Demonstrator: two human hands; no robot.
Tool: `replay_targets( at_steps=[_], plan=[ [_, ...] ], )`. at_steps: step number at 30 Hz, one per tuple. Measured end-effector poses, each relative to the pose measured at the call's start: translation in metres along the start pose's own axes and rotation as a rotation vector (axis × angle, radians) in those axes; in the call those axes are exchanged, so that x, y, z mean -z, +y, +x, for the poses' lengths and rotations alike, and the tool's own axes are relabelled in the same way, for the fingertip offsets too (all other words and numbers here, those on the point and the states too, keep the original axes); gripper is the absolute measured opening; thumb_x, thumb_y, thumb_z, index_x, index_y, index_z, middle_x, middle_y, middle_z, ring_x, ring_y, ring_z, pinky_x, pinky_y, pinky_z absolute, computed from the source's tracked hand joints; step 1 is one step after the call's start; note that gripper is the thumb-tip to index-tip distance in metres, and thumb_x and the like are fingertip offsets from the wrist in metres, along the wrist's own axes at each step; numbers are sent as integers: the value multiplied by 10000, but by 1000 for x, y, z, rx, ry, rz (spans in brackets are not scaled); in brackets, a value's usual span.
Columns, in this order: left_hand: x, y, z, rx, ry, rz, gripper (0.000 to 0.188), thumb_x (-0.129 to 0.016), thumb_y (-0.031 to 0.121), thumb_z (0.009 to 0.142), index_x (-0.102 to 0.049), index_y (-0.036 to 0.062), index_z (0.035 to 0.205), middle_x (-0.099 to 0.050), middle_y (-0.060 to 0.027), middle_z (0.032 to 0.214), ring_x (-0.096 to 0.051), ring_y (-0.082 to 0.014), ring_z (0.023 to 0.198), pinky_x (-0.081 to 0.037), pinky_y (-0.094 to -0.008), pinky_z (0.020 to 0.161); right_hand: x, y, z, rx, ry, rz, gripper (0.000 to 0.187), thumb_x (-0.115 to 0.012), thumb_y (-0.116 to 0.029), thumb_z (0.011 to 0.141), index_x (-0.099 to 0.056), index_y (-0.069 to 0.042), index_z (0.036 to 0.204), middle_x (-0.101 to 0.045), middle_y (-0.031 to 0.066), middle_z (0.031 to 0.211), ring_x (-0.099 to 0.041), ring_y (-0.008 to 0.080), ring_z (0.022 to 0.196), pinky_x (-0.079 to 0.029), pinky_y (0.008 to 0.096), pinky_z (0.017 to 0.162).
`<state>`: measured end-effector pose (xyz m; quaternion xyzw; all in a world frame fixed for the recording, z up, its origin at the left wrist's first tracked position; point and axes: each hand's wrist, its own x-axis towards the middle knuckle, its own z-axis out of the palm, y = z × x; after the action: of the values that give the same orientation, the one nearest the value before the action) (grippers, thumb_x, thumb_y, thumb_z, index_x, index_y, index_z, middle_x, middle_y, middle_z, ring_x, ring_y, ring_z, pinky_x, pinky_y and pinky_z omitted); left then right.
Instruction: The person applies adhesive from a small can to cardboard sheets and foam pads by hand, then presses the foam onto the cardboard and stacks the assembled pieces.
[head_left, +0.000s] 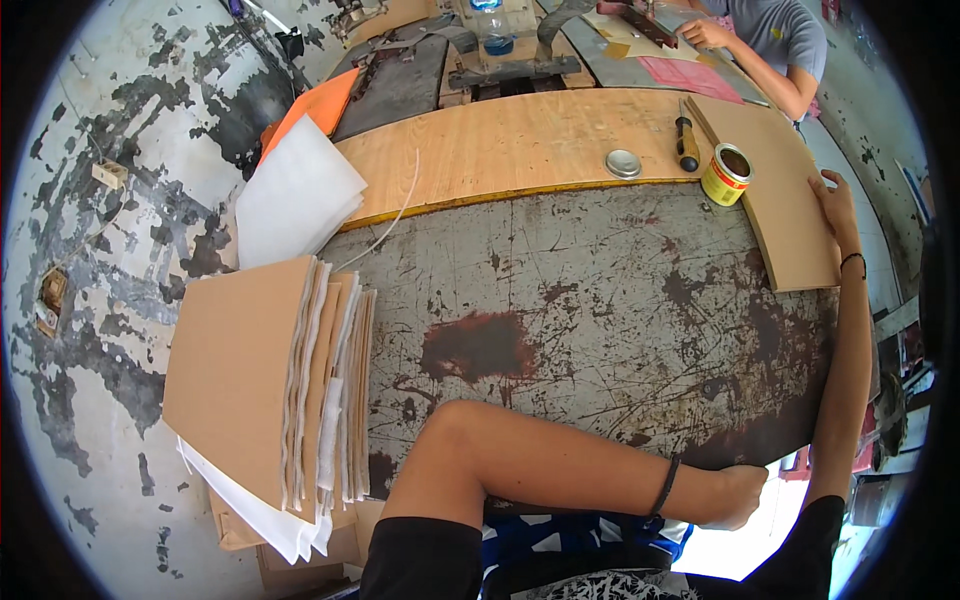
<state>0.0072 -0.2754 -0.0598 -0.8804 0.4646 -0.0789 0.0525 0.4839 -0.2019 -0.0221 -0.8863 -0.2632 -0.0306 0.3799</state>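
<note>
Stack: tan cardboard sheets interleaved with white padding point(235, 370), at the left edge of the worn grey metal bench point(600, 280); layered edges face inward, presumably within reach of the left side.
Padding: translucent white sheets point(295, 190), by the bench's far-left corner, partly covering a bright orange sheet point(325, 105).
Plank: pale wooden board point(500, 140), along the bench's far edge.
Lid: round silvery metal disc point(623, 163), flat on the plank near its front edge; likely the tin's.
Tool: black-and-yellow handle point(687, 145), on the plank, right of the lid.
Tin: open yellow-and-red metal can point(722, 190), upright beside the panel's left edge; contact unclear.
Left hand point(735, 497): loosely curled just off the bench's near edge, toward the right corner; contents, if any, cannot tell. Apart from the panel.
Panel: thick tan cardboard piece point(775, 190), along the bench's right edge, far end over the plank.
Right hand point(838, 205): partly open, fingers over the panel's outer edge, probably steadying it; underside grip hidden. Panel lies left of the palm.
</note>
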Motion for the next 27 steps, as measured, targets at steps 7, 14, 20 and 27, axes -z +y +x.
replay_targets(
  at_steps=[7,14,20,27],
  plan=[
    [17,-13,-5,98,257,-99,146,-634,176,811,-756,109,852,-710,-16,825,-648,-228,910,-423,-462,954,-8,-21,-22,189,106,-105,475,-709,-259,861,-619,-102,1300,-752,167,997,-729,281,865,-561,384,787],
    [50,-80,-23,794,599,2,511,-657,207,843,-557,3,1301,-565,-189,1261,-501,-358,1255,-348,-560,1096,0,-33,-29,41,121,-488,568,-566,-467,901,-610,-111,1342,-655,219,1282,-622,366,1190,-426,467,1076],
    [32,-133,-59,979,539,-47,765,-631,334,938,-328,-149,1448,-396,-330,1491,-333,-434,1443,-237,-517,1205,13,-45,-47,-147,10,-406,598,-582,-512,892,-664,-62,1278,-654,219,1289,-626,380,1189,-475,467,1027],
    [20,-140,-64,1104,437,-189,902,-585,432,952,-217,-211,1465,-320,-399,1510,-304,-456,1459,-199,-507,1222,30,-30,-46,-53,-40,-334,459,-553,-399,922,-729,-51,1165,-703,212,1185,-659,381,1127,-508,444,992]
  ],
)
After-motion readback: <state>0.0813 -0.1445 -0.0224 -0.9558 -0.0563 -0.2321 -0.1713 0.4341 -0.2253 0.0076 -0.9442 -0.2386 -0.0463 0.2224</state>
